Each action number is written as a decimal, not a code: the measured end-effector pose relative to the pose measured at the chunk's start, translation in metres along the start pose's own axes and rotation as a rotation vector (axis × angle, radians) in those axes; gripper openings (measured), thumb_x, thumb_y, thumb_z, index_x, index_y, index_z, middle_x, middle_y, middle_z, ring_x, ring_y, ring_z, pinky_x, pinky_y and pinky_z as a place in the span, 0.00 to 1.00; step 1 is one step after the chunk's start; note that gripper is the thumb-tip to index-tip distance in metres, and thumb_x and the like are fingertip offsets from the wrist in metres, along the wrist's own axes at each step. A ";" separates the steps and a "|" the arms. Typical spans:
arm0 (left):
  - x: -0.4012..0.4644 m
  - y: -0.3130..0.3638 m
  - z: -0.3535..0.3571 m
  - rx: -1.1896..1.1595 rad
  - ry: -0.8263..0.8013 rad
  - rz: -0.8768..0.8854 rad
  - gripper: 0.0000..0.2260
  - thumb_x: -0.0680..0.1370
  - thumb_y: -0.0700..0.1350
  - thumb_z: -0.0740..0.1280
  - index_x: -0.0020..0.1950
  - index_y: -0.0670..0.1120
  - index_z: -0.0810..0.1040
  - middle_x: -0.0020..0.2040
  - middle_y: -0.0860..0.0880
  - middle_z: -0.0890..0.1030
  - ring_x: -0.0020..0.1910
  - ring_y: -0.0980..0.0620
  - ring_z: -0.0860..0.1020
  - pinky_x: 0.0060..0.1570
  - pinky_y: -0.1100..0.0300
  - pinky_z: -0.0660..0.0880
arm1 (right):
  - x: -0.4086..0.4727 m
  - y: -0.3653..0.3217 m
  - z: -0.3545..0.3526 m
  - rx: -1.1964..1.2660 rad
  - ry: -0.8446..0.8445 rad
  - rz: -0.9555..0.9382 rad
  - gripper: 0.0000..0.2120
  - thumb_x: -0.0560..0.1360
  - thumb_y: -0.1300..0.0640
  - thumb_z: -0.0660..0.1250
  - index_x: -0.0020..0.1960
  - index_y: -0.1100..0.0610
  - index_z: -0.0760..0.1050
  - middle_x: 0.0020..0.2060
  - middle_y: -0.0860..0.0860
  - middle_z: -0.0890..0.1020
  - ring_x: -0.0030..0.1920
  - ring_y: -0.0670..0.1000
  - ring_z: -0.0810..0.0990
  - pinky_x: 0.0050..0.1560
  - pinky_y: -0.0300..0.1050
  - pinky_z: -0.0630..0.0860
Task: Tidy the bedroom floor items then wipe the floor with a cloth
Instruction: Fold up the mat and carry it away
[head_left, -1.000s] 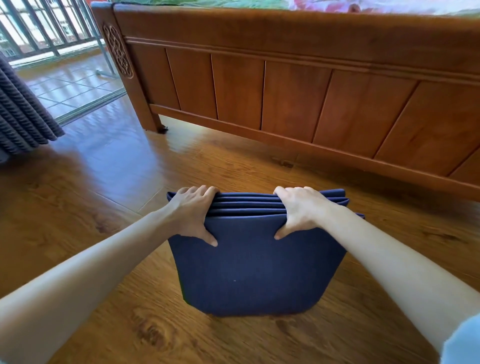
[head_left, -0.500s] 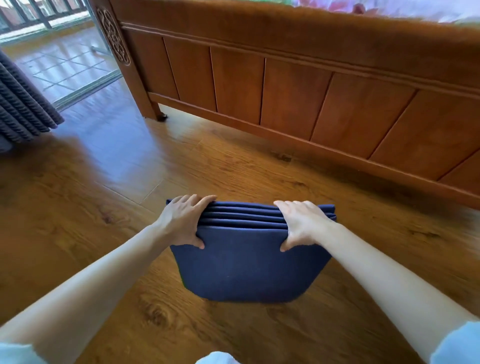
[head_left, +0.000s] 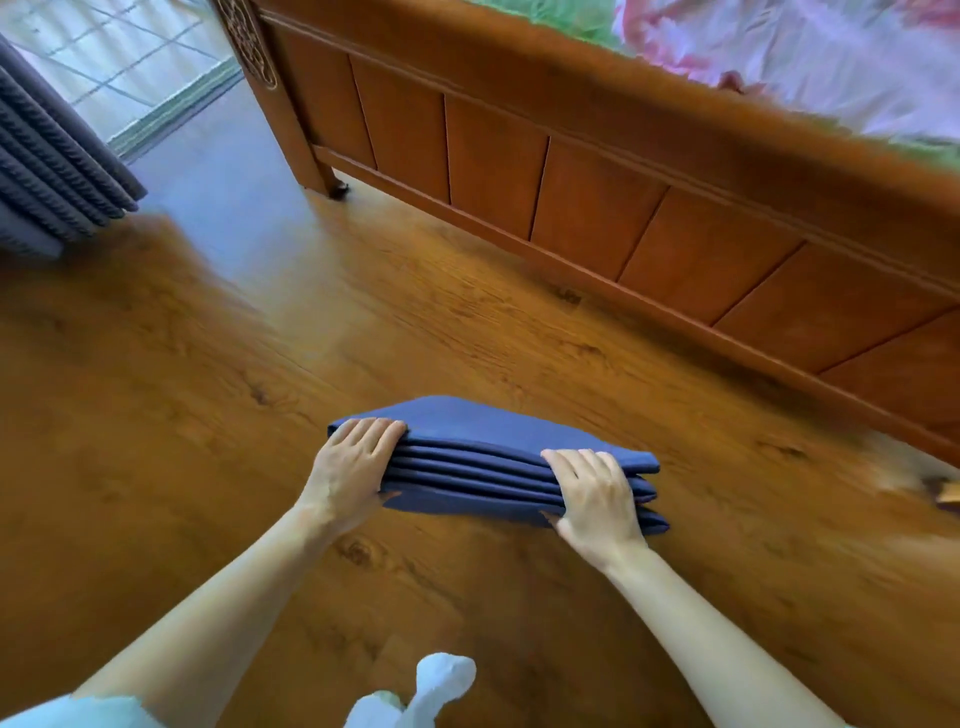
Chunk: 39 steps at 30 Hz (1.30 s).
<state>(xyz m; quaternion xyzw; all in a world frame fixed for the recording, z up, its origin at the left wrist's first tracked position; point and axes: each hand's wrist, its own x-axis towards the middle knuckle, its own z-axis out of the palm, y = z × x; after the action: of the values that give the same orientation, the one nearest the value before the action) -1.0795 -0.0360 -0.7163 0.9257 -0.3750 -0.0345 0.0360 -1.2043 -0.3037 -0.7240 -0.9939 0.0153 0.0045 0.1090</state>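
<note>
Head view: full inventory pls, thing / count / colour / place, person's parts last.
folded mat: 1, dark blue, stacked in several layers, centre, held at both ends
floor: wood-grain brown, across the frame
bed frame: 1, panelled reddish-brown wood, top and right
bedding: pink and green floral, on the bed, top right
curtain: 1, grey, ribbed, far left
tiled area: pale, top left, beyond the curtain
small object: tan, right edge, too cropped to identify
left hand: grips the mat's left end
right hand: grips the mat's right end
forearms: 2, bare
</note>
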 end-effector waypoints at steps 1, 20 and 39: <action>-0.006 0.000 -0.020 -0.001 0.009 -0.006 0.41 0.52 0.50 0.82 0.60 0.43 0.69 0.52 0.45 0.80 0.50 0.44 0.80 0.57 0.54 0.65 | -0.001 -0.008 -0.017 -0.005 0.015 -0.008 0.32 0.51 0.58 0.81 0.55 0.58 0.79 0.47 0.50 0.82 0.47 0.53 0.81 0.53 0.47 0.75; -0.137 -0.007 -0.373 -0.041 0.485 -0.254 0.25 0.63 0.34 0.73 0.60 0.43 0.76 0.57 0.45 0.80 0.56 0.44 0.75 0.63 0.53 0.65 | 0.008 -0.178 -0.342 0.030 0.309 -0.272 0.29 0.58 0.67 0.76 0.59 0.60 0.77 0.51 0.54 0.81 0.53 0.54 0.75 0.57 0.47 0.66; -0.189 -0.121 -0.491 0.017 0.508 -0.335 0.29 0.62 0.38 0.77 0.61 0.44 0.75 0.56 0.46 0.79 0.57 0.48 0.72 0.62 0.54 0.64 | 0.092 -0.312 -0.432 0.034 0.326 -0.437 0.30 0.57 0.63 0.77 0.59 0.60 0.77 0.51 0.54 0.81 0.51 0.55 0.78 0.56 0.48 0.69</action>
<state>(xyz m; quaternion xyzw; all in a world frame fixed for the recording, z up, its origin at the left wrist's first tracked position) -1.0866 0.2017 -0.2322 0.9538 -0.1965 0.1961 0.1146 -1.1000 -0.0953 -0.2363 -0.9592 -0.1822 -0.1796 0.1202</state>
